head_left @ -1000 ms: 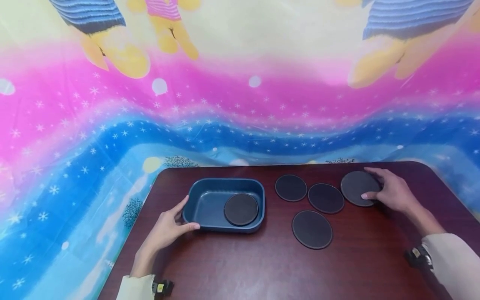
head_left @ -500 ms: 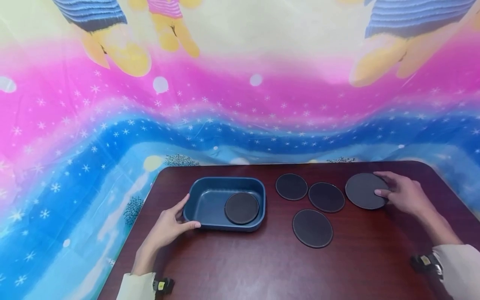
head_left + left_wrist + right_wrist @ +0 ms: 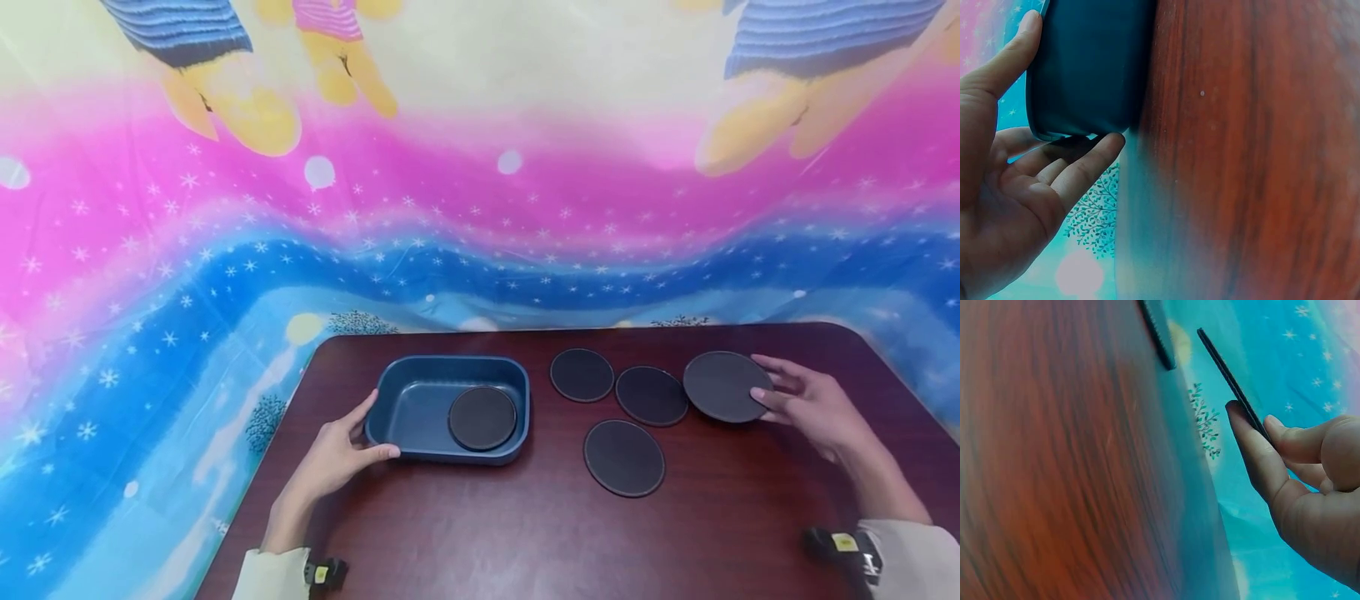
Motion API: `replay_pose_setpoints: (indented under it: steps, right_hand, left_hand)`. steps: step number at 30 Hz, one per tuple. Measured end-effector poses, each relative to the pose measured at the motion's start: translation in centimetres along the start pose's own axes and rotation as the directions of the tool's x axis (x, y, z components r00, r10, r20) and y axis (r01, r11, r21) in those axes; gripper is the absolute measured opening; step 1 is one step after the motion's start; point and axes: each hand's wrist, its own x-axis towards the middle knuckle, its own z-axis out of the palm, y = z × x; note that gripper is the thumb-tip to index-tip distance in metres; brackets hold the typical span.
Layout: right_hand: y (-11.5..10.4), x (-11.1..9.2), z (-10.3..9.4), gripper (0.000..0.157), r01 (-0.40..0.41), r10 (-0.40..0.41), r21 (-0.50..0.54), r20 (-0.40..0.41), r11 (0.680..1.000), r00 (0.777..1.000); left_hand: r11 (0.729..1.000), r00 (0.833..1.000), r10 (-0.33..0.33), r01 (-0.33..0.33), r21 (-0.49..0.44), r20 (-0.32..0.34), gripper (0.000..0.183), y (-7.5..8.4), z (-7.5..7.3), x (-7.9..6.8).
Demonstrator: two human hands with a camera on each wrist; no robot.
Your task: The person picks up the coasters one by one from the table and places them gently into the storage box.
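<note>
Right hand (image 3: 816, 408) pinches dark disc (image 3: 722, 387) by its edge, right of frame; left hand (image 3: 330, 454), spread wide, holds left end of blue tray (image 3: 416, 410), lower centre. Disc probably light, stiff; rim pinch suits.

The left grip (image 3: 333, 454) is holding a box (image 3: 412, 412), one disc (image 3: 483, 418) lying inside; right of three discs (image 3: 582, 375) on the desk (image 3: 495, 533), the right grip (image 3: 813, 408) is pinching another disc (image 3: 722, 386).

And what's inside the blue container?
Inside the blue container lies a dark round disc, on the right in the head view. Whatever is under the disc is covered.
</note>
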Motion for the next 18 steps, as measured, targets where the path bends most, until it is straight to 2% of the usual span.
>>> replay_pose_setpoints:
  steps: [3, 6, 10, 18]
  right_hand:
    - [0.2, -0.3, 0.1, 0.072, -0.004, 0.002, 0.132, 0.01, 0.991, 1.0]
    - [0.3, -0.6, 0.3, 0.073, -0.015, 0.01, 0.207, 0.023, 0.978, 1.0]
    - [0.0, -0.8, 0.4, 0.075, -0.027, 0.026, 0.183, 0.005, 0.983, 1.0]
    - [-0.8, -1.2, 0.9, 0.075, -0.048, 0.046, 0.308, 0.014, 0.95, 0.999]
  left_hand:
    - [1.0, 1.0, 0.005, -0.005, 0.003, 0.004, 0.106, 0.0, 0.1, 0.0]
    - [1.0, 1.0, 0.012, -0.012, 0.002, 0.008, 0.105, 0.0, 0.1, 0.0]
    - [1.0, 1.0, 0.013, -0.014, 0.021, 0.006, 0.107, 0.1, 0.1, 0.0]
    - [0.999, 1.0, 0.005, -0.005, 0.034, 0.002, 0.107, 0.0, 0.0, 0.0]
